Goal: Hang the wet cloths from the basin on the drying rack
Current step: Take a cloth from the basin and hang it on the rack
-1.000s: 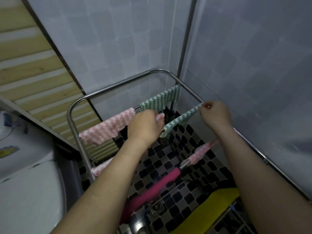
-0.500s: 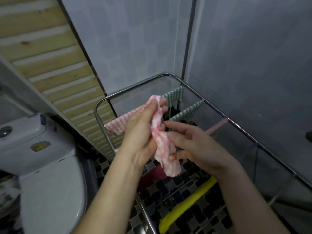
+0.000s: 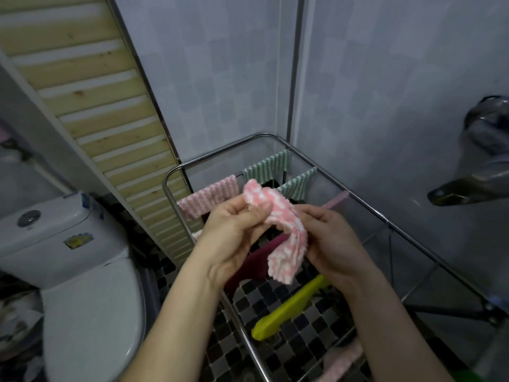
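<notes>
Pink-and-white cloth [image 3: 278, 230], bunched and crumpled, sits between the person's two hands above the near half of the drying rack [image 3: 366, 209]. The left hand [image 3: 234, 232] is clenched on its upper end, thumb and fingers pinching the fabric so a small tuft sticks up. The right hand [image 3: 330, 238] grips the cloth from the right, fingers curled against its hanging part, and the loose lower end droops down over the rack's open middle.

Beyond the hands, at the far end of the rack, another pink cloth [image 3: 209, 198] is draped over a rail on the left, with a green-and-white cloth [image 3: 267, 168] beside it on the right. A second green cloth [image 3: 298, 184] hangs on the next rail nearer, on the right. Below the hands a dark magenta cloth [image 3: 253, 264] and a yellow-green one [image 3: 289, 307] lie over nearer rails.

Through the rack shows a floor [image 3: 297, 340] of small black and grey tiles. A white toilet [image 3: 71, 271] stands to the left, and pale tiled walls [image 3: 220, 78] close the corner behind.
</notes>
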